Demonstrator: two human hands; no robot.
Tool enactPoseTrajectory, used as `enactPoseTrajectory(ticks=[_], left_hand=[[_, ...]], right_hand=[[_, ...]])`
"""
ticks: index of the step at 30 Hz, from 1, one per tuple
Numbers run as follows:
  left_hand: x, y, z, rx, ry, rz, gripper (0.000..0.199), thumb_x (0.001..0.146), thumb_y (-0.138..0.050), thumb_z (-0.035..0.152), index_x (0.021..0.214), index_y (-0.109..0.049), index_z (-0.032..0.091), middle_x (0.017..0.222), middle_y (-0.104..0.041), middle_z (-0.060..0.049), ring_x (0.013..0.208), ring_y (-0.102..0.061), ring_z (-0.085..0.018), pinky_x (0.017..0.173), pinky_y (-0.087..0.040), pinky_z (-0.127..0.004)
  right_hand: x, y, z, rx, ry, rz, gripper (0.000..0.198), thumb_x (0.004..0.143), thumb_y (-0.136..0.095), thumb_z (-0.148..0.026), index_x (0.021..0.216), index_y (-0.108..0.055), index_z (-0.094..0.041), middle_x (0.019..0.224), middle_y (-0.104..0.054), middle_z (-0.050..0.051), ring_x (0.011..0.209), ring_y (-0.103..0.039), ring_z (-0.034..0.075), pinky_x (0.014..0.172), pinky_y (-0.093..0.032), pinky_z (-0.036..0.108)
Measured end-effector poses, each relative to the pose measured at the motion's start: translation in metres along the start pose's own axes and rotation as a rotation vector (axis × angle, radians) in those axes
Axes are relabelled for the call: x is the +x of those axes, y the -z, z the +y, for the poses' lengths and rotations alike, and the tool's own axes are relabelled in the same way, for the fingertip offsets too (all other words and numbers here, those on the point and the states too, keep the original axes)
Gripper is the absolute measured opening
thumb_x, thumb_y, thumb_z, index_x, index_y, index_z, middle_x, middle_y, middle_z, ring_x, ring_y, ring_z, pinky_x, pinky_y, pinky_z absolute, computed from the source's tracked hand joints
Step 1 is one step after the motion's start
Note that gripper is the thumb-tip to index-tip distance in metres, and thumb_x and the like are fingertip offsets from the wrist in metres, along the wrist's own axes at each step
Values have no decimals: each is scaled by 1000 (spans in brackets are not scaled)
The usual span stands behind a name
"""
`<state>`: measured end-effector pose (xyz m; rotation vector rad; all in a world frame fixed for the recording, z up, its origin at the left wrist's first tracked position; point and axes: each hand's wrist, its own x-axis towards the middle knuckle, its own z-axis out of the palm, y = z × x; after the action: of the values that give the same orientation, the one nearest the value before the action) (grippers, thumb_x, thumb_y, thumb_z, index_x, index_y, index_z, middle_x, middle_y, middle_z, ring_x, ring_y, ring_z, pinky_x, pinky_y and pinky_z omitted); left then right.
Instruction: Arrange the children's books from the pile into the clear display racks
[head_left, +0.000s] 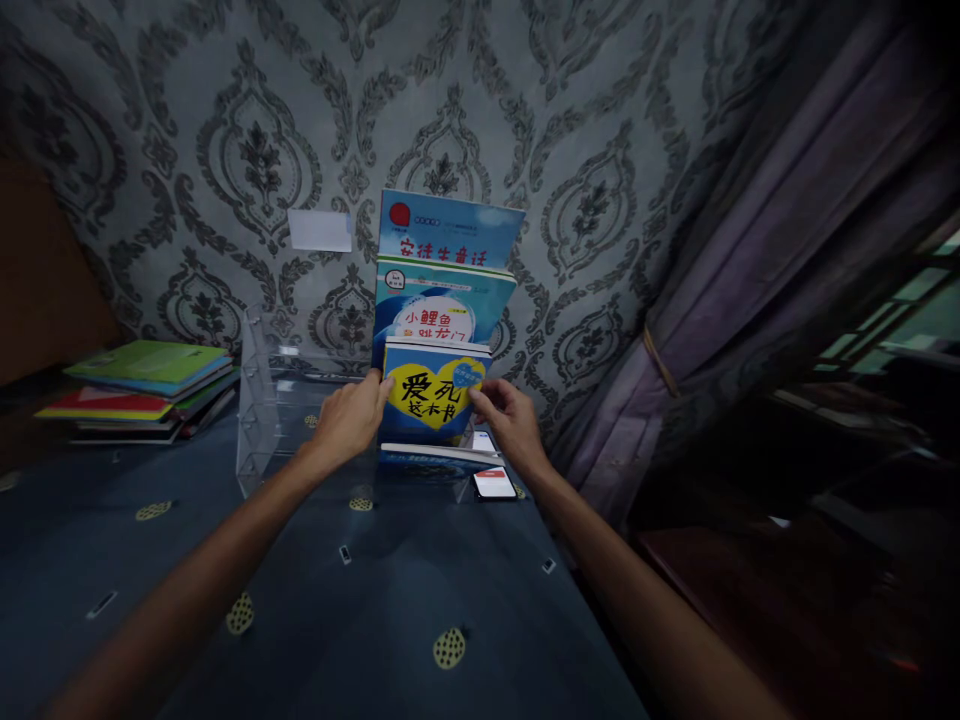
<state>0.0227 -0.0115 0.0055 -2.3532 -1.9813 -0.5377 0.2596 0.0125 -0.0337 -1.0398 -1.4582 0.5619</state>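
Both hands grip a dark blue book (429, 396) with a yellow heart on its cover. My left hand (351, 415) pinches its left edge, and my right hand (511, 422) has thumb and fingers on its right edge. The book stands nearly upright in a clear tiered rack (259, 400). Behind it rise a teal book (491, 300) and a taller light blue book (454, 225). In front, low in the rack, a further book (442, 453) shows mostly its top edge.
A phone (495, 484) with a lit screen lies by the rack's right front corner. Several books are stacked in a pile (150, 385) on the left of the blue tablecloth (360, 620). Patterned wallpaper (259, 170) backs the table; a tied curtain (675, 320) hangs right.
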Motion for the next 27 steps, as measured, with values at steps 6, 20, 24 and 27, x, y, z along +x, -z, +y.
enactPoseTrajectory(ticks=[6, 20, 24, 27], left_hand=[[-1, 0, 0, -3, 38, -2, 46, 108, -20, 45, 113, -58, 19, 104, -76, -14, 102, -73, -34, 74, -47, -36], [4, -20, -18, -170, 6, 65, 43, 106, -27, 49, 105, -61, 22, 103, -77, -10, 102, -72, -28, 79, -47, -32], [2, -18, -20, -165, -14, 49, 41, 106, -28, 47, 104, -60, 22, 103, -77, -12, 103, -72, -30, 76, -46, -33], [-1, -14, -18, -181, -10, 31, 39, 106, -30, 47, 106, -60, 22, 104, -77, -11, 104, -72, -30, 76, -46, -33]], right_hand=[[-4, -2, 5, -12, 3, 24, 40, 77, -71, -59, 86, -63, -21, 79, -66, 4, 70, -61, 19, 54, -53, 29], [-9, -1, 18, -80, -11, 20, 41, 77, -69, -55, 100, -64, -20, 78, -64, 3, 71, -60, 19, 58, -51, 30], [-10, -1, 20, -52, -31, 26, 44, 76, -71, -56, 102, -63, -21, 77, -63, 1, 70, -59, 19, 56, -51, 29], [-11, -2, 20, -38, -37, 29, 45, 75, -72, -56, 102, -64, -21, 76, -62, 1, 70, -59, 19, 55, -52, 29]])
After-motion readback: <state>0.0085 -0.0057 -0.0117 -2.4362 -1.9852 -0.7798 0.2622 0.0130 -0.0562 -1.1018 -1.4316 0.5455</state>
